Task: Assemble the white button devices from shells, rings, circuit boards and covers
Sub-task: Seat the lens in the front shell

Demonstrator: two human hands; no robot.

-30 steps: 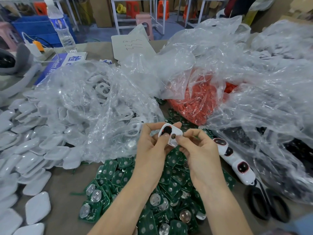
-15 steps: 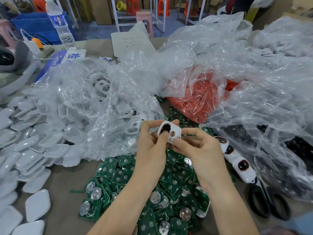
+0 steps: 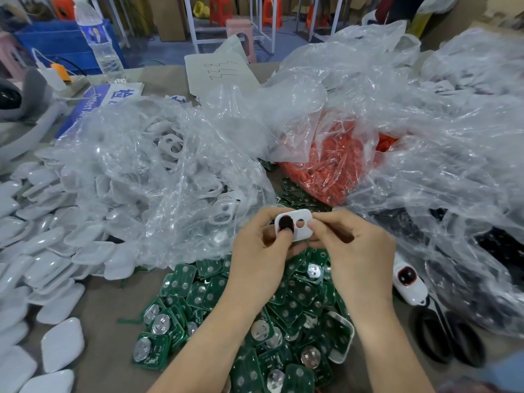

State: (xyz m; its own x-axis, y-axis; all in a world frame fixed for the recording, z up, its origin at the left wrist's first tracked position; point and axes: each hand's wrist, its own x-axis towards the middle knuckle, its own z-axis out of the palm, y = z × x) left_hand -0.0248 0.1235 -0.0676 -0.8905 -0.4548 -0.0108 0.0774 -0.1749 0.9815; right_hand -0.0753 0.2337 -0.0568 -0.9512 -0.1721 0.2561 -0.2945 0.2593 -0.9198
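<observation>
White shell (image 3: 301,226) pinched by left hand (image 3: 256,268) and right hand (image 3: 360,259) fingers (image 3: 329,219), circuit boards (image 3: 198,290) on table (image 3: 105,302), stools (image 3: 239,25) beyond

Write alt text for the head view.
The left hand and right hand pinch a white shell, black button in one hole, the other empty, above a pile of green circuit boards. Clear plastic bags of parts lie behind.

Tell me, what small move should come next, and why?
Probably press the black button deeper into the white shell with the left hand: its thumb lies on the button, while the right hand pinches the shell's other end.
</observation>
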